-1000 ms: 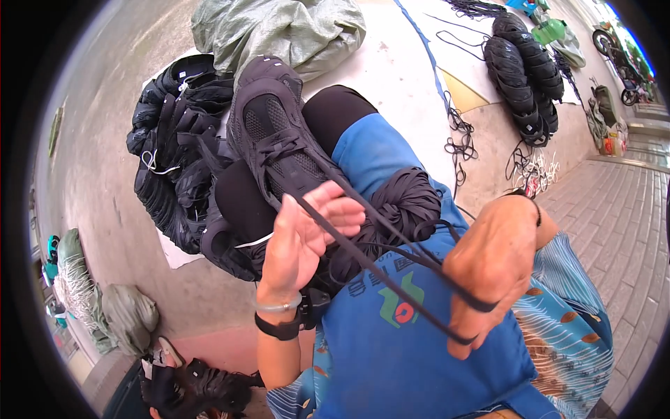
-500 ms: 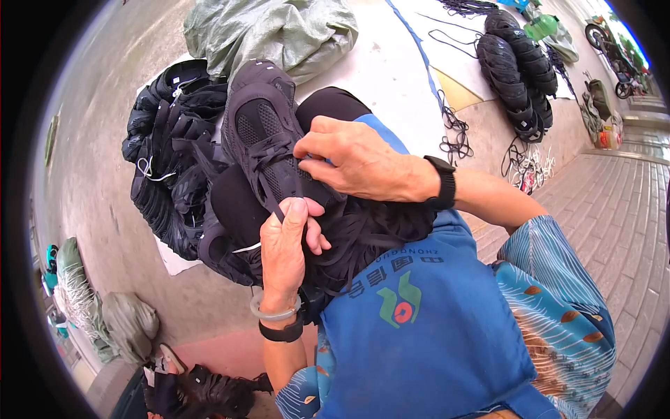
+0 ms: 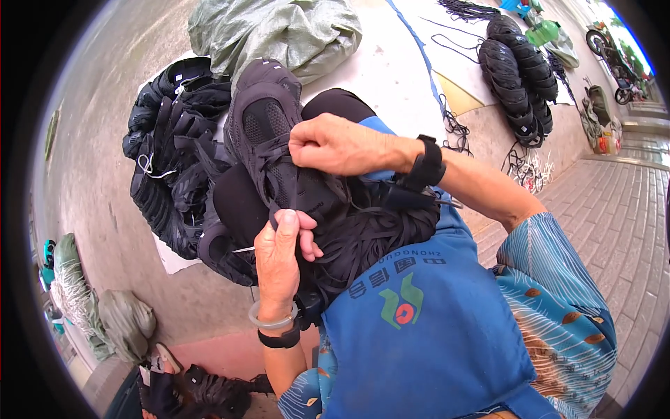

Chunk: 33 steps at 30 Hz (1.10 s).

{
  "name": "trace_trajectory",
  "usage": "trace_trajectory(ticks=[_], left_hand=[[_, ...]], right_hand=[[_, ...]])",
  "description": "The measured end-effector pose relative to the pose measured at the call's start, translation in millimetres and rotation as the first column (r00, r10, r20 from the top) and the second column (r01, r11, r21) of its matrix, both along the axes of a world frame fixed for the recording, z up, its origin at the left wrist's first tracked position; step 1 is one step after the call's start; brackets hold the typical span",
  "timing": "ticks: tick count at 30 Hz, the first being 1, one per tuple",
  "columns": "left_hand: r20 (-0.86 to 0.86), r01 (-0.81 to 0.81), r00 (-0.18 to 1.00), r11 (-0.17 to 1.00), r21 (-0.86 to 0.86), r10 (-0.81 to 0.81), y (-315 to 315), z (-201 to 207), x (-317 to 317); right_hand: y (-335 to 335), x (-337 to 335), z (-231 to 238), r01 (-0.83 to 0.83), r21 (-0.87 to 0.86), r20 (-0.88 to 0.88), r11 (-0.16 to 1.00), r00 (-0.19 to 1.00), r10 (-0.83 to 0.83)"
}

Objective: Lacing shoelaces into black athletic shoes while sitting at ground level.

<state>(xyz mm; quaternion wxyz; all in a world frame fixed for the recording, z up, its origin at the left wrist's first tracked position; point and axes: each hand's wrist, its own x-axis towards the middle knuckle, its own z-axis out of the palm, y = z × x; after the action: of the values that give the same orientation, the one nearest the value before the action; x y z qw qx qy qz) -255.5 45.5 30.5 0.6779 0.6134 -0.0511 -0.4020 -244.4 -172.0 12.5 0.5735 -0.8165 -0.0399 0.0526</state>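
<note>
A black mesh shoe lies across my lap, its toe pointing away from me. Dark laces cross over its tongue. Between the thumb and fingers of my left hand, a black shoelace is pinched below the lacing. My right hand is curled closed at the right side of the lacing, with lace running to its fingertips; the fingers partly hide what they grip. A thick bundle of loose black laces rests on my blue apron, just below the right wrist.
Black shoe parts are heaped at my left, near a grey-green sack. Stacked black shoe parts lie far right on a pale sheet, with loose laces beside them. Another person's dark clothing shows at lower left.
My right hand has closed more tightly and turned, its fingertips drawn in at the lacing. My left hand has shifted slightly down and left, still pinching the lace.
</note>
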Motion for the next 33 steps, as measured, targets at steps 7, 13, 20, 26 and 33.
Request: trace_trajectory(ticks=[7, 13, 20, 26, 33], left_hand=[[0.145, 0.337, 0.928, 0.939, 0.065, -0.343, 7, 26, -9], [0.315, 0.546, 0.748, 0.811, 0.210, -0.585, -26, 36, -23], [0.611, -0.210, 0.790, 0.956, 0.204, 0.044, -25, 23, 18], [0.819, -0.203, 0.518, 0.896, 0.396, -0.245, -31, -2, 54], [0.793, -0.159, 0.406, 0.820, 0.550, -0.454, -38, 5, 68]], right_hand=[[-16, -19, 5, 0.126, -0.392, 0.064, 0.911, 0.992, -0.109], [16, -45, 52, 0.111, 0.406, -0.685, 0.907, 0.694, 0.222], [11, -41, 8, 0.115, 0.430, -0.416, 0.896, 0.906, 0.084], [19, -37, 1, 0.079, 0.471, -0.377, 0.879, 0.918, 0.119], [9, -37, -2, 0.106, 0.507, -0.463, 0.855, 0.871, 0.167]])
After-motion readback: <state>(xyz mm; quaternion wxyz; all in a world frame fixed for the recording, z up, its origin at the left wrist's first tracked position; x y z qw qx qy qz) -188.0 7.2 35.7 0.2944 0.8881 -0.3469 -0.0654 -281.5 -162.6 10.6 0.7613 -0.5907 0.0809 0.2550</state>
